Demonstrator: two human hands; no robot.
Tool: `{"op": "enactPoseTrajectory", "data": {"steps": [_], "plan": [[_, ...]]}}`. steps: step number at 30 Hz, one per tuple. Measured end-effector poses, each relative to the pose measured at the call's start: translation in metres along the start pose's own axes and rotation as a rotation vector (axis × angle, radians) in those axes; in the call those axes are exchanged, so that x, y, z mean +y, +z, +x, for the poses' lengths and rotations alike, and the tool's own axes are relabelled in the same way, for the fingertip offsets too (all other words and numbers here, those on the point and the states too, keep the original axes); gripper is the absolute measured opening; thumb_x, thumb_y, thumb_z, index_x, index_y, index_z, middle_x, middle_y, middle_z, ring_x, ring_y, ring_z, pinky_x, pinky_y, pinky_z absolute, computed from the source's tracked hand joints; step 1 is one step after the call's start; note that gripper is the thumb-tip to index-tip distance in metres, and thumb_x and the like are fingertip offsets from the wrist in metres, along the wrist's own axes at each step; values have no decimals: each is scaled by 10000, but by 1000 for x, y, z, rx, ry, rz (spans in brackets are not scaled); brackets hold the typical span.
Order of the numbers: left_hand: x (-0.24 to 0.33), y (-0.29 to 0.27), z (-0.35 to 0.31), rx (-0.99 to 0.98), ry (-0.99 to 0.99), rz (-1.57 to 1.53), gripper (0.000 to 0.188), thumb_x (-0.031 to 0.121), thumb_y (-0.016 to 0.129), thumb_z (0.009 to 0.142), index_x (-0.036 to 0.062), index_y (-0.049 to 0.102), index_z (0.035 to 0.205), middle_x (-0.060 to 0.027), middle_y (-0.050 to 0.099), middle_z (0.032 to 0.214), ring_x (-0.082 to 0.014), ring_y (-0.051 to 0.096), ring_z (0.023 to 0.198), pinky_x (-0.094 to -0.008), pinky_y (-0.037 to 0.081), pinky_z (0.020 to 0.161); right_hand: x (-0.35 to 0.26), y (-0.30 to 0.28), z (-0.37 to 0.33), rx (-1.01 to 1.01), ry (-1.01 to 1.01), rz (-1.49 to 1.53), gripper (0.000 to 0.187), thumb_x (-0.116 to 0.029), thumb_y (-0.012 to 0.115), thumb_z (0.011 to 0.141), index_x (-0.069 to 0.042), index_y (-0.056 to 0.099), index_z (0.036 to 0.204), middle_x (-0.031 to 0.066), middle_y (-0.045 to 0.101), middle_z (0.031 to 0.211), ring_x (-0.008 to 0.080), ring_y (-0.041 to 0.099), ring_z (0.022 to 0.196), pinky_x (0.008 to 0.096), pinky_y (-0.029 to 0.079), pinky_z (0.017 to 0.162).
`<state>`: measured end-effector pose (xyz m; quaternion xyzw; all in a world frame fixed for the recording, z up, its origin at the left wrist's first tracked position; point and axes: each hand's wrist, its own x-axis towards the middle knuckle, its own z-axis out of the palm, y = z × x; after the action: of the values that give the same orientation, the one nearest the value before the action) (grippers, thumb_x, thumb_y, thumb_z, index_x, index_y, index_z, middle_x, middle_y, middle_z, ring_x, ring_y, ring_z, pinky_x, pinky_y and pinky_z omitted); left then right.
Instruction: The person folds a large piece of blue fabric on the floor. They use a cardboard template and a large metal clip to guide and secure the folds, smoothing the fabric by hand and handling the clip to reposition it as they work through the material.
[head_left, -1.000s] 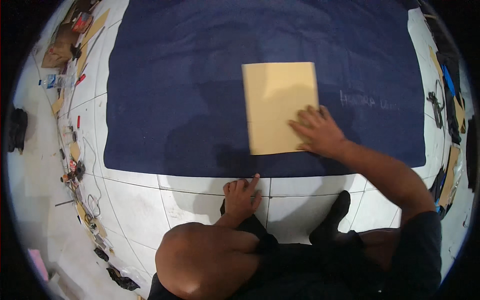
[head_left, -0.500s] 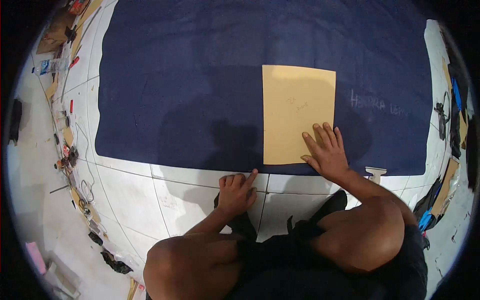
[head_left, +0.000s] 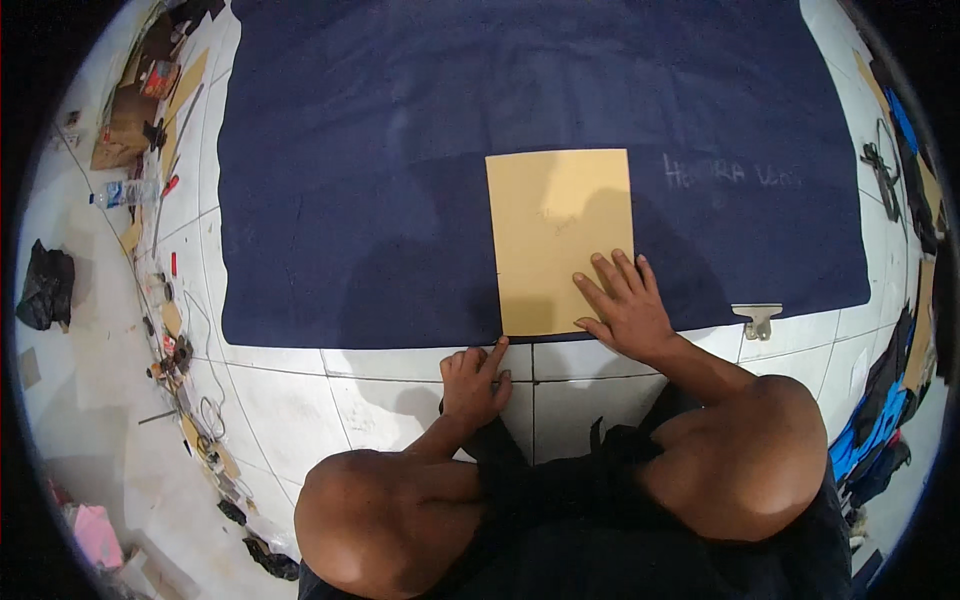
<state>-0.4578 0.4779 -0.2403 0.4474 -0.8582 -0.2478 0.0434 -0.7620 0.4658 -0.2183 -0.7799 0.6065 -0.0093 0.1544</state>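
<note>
brown cardboard box (head_left: 125, 125), far left

We count one tan card sheet (head_left: 560, 240), one dark blue cloth (head_left: 400, 150) and one metal clip (head_left: 757, 317) on the tiled floor. Two hands: the left hand (head_left: 475, 385) and the right hand (head_left: 625, 305). Two bare knees. One plastic bottle (head_left: 125, 193), one black bag (head_left: 45, 288), one pink item (head_left: 95, 533) at left.
</note>
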Motion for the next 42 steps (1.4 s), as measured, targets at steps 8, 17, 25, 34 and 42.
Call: {"op": "enactPoseTrajectory", "data": {"steps": [8, 17, 25, 34, 42], "plan": [[-21, -80, 33, -268, -11, -544, 543, 165, 653, 867, 112, 480, 1379, -95, 500, 801, -204, 472, 672, -324, 427, 615, 34, -10, 9, 71, -136, 150, 348, -277, 574, 922, -127, 583, 1236, 66, 482, 1387, 268, 427, 1279, 440, 324, 1029], [66, -158, 115, -737, 465, 121, 461, 344, 657, 832, 69, 607, 1199, -162, 622, 1049, -295, 614, 939, -420, 487, 794, 50, -6, 6, 70, -164, 265, 373, -210, 658, 842, -119, 603, 1200, 32, 497, 1375, 224, 420, 1272, 400, 334, 1030], [159, -11, 87, -560, 114, 119, 810, 408, 636, 835, 82, 260, 1475, -181, 521, 1099, -304, 574, 987, -431, 464, 836, 44, -6, 7, 100, -175, 249, 352, -212, 659, 838, -112, 618, 1173, 31, 506, 1360, 221, 424, 1273, 407, 337, 1025], [167, 13, 86, -511, 62, 214, 811, 404, 625, 839, 97, 238, 1483, -173, 529, 1082, -295, 603, 917, -436, 488, 762, 44, -2, 5, 111, -165, 219, 395, -261, 628, 860, -126, 585, 1228, 44, 485, 1374, 222, 404, 1292, 406, 329, 1029], [169, 21, 83, -555, 98, 221, 810, 353, 632, 817, 68, 256, 1476, -149, 592, 1017, -277, 626, 858, -430, 506, 705, 102, -35, -28, 46, 83, -17, 662, -533, 633, 809, -174, 495, 1349, 126, 421, 1411, 321, 353, 1329, 508, 283, 1070]]}}
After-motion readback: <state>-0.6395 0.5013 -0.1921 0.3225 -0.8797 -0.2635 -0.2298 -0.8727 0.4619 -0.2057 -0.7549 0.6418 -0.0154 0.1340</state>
